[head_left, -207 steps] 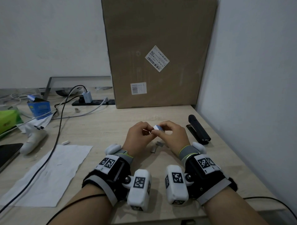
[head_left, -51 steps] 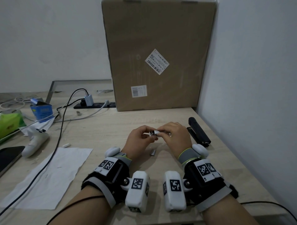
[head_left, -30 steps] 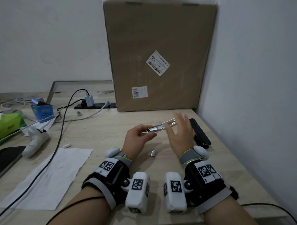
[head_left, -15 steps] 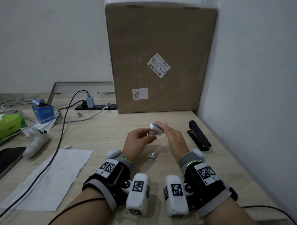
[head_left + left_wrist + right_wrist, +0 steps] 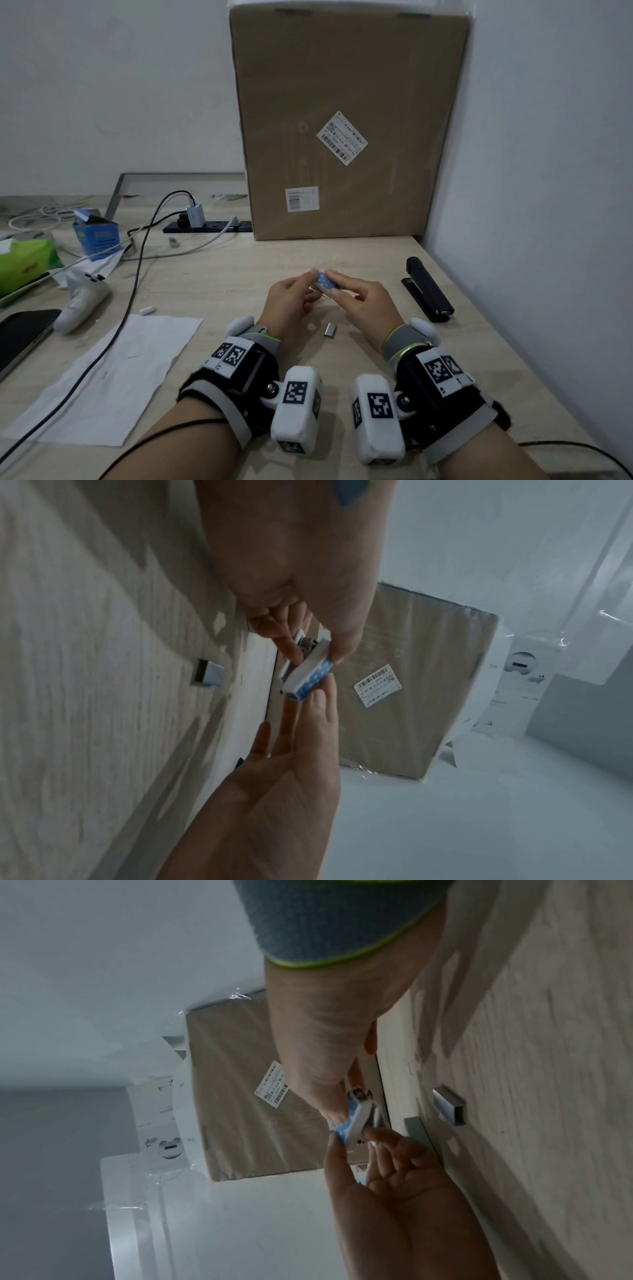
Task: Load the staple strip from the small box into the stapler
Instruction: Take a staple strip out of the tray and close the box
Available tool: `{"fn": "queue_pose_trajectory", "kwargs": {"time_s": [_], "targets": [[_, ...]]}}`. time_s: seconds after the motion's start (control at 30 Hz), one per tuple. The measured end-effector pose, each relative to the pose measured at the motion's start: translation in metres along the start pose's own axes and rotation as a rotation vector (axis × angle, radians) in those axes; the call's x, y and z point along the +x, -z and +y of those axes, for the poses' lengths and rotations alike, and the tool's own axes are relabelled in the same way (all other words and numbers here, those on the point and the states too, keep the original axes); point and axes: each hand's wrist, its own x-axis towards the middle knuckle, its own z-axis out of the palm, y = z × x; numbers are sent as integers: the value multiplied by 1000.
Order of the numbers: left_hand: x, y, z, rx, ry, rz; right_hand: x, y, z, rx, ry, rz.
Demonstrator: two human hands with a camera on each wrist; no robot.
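Above the middle of the desk, both hands hold a small white stapler with a blue dotted top. My left hand pinches its left end between thumb and fingers. My right hand pinches the other end with thumb and index finger, the remaining fingers stretched out. Bare metal shows between the stapler's two halves at the hinge end. A short silver staple strip lies loose on the desk just below the hands. A long black stapler lies closed to the right.
A tall cardboard box leans against the back wall, and another wall borders the desk on the right. On the left are a paper sheet, a black cable, a white controller, a blue carton and a phone.
One second ago my left hand held the small stapler swung open, its metal rail out, with my right hand open beside it. Now its top is folded down and both hands pinch it.
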Motion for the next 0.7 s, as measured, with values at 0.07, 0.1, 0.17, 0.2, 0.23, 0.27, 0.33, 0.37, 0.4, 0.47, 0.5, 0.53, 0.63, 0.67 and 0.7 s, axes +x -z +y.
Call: {"fn": "queue_pose_trajectory", "kwargs": {"time_s": [0.07,0.1,0.17,0.2,0.23,0.27,0.33,0.37,0.4,0.47,0.5,0.53,0.63,0.67,0.7], "targets": [[1,1,1,20,14,23,1,0,2,-20,-7,42],[1,2,1,33,20,30,1,0,4,-25,-13,54],[1,3,2,46,32,45,1,0,6,-20,-20,72],[0,3,2,45,41,51,1,0,7,-15,-24,79],[0,3,3,38,49,53,1,0,7,-13,-27,87],[0,3,4,26,57,50,1,0,7,-13,-29,92],[0,2,5,5,66,38,1,0,7,-15,-27,93],[0,2,6,-3,70,35,1,0,7,-18,-25,93],[0,2,6,-5,76,34,1,0,7,-21,-22,94],[-1,2,6,-3,85,36,2,1,8,-32,-17,97],[-1,2,6,-1,86,38,2,1,8,-38,-15,95],[-1,2,6,2,86,41,1,1,8,-42,-12,93],[2,3,4,7,92,48,1,1,8,-57,-14,97],[2,4,3,6,91,44,1,1,8,-61,-13,102],[2,3,3,3,85,37,1,1,8,-64,-9,108]]}}
